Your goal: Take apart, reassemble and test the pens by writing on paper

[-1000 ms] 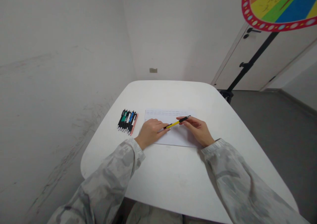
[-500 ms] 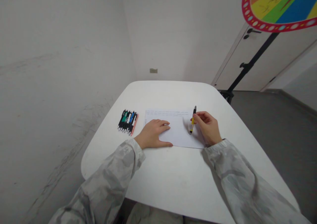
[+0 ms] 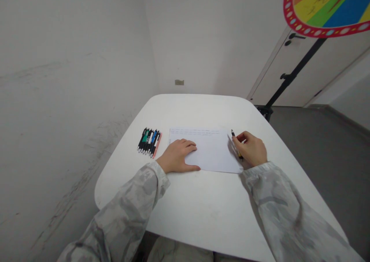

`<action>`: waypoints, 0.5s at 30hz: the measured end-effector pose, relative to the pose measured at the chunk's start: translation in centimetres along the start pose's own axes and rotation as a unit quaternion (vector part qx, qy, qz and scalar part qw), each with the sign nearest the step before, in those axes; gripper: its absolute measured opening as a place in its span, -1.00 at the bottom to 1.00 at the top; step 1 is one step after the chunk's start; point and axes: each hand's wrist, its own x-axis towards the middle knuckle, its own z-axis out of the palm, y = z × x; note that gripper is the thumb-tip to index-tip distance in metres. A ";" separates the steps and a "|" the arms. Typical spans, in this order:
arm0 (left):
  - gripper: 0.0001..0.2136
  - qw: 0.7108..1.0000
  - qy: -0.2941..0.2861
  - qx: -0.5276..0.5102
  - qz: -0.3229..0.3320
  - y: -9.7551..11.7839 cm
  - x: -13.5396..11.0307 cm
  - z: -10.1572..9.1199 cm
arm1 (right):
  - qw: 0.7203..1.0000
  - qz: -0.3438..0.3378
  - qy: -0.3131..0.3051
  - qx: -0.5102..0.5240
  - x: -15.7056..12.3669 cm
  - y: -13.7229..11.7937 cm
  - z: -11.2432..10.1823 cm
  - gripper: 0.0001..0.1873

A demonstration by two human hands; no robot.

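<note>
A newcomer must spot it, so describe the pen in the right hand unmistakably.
On the white, round-cornered table lies a white, rectangular paper sheet. Near the sheet's right edge, the bare right hand holds a slim black-and-yellow pen. Unlike the row of black, green, white, blue and pink pens lying to the left, it is hand-held and shows yellow.

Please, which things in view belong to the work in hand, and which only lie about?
Seemingly in use:
yellow-and-black pen, in the right hand
paper, under the left hand
white table, under the paper

Apparently just around:
row of pens, untouched, left of the paper
colourful wheel, top right
door, at right
</note>
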 end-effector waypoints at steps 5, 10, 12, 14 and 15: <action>-0.36 1.000 -0.005 0.006 -0.002 0.0 -0.1 -0.1 | 0.999 0.005 -0.003 -0.038 0.1 0.5 0.1 -0.71; -0.36 1.000 -0.009 0.013 -0.004 0.0 0.0 -0.2 | 0.999 -0.004 -0.006 -0.045 0.1 0.5 0.2 -0.71; -0.36 1.000 -0.010 0.014 -0.004 -0.1 0.0 -0.3 | 0.999 0.000 -0.003 -0.043 0.1 0.5 0.1 -0.71; -0.36 1.000 -0.010 0.015 -0.002 -0.1 0.0 -0.3 | 1.000 0.004 0.005 -0.024 0.1 0.5 0.0 -0.72; -0.36 1.000 -0.009 0.015 0.000 -0.2 0.0 -0.3 | 1.000 0.005 0.010 -0.003 0.1 0.5 0.0 -0.73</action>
